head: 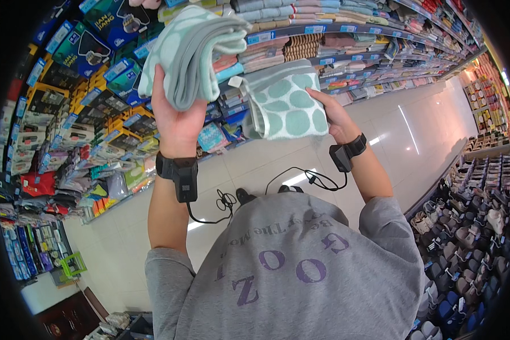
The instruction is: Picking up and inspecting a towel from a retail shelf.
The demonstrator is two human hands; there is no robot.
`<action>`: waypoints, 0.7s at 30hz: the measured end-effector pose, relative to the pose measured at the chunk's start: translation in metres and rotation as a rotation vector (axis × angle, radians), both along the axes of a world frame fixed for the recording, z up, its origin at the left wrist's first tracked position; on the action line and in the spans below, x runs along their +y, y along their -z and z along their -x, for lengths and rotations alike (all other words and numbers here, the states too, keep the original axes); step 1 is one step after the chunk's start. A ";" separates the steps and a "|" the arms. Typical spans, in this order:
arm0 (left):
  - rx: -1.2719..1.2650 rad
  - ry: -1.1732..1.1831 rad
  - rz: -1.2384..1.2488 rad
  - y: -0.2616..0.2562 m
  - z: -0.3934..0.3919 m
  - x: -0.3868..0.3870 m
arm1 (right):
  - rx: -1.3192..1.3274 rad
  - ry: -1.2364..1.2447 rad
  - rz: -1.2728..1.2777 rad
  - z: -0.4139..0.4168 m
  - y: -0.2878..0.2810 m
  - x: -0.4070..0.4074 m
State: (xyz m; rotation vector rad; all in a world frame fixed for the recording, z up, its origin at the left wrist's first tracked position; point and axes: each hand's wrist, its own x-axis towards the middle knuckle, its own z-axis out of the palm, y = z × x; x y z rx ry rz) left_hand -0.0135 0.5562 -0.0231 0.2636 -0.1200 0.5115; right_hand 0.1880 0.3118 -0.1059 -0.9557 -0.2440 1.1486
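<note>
My left hand (179,121) is raised at the upper left under a thick bundle of folded green, white and grey towels (191,59), its thumb along the outer side. My right hand (333,111) grips the right edge of a folded towel with green ovals on white (291,104) and a grey border; a small white tag hangs at its upper left corner. The two lots of towels are apart, side by side before the shelves. Each wrist wears a black strapped device with a cable.
Shelves of folded towels (306,29) run across the top, with price labels on their edges. Packaged goods (110,102) hang at the left. Racks of slippers (463,238) stand at the lower right. A green basket (73,264) is at the lower left. Tiled floor (246,170) lies below my hands.
</note>
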 end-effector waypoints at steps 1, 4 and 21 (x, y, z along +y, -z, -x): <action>0.010 0.014 -0.017 0.000 -0.002 -0.002 | 0.008 -0.006 0.009 0.000 0.006 -0.004; -0.012 0.054 0.033 0.008 -0.001 -0.009 | 0.149 0.044 0.070 0.001 0.017 -0.011; 0.127 0.027 0.296 0.092 0.034 -0.029 | -2.078 0.160 -0.149 0.033 0.062 -0.043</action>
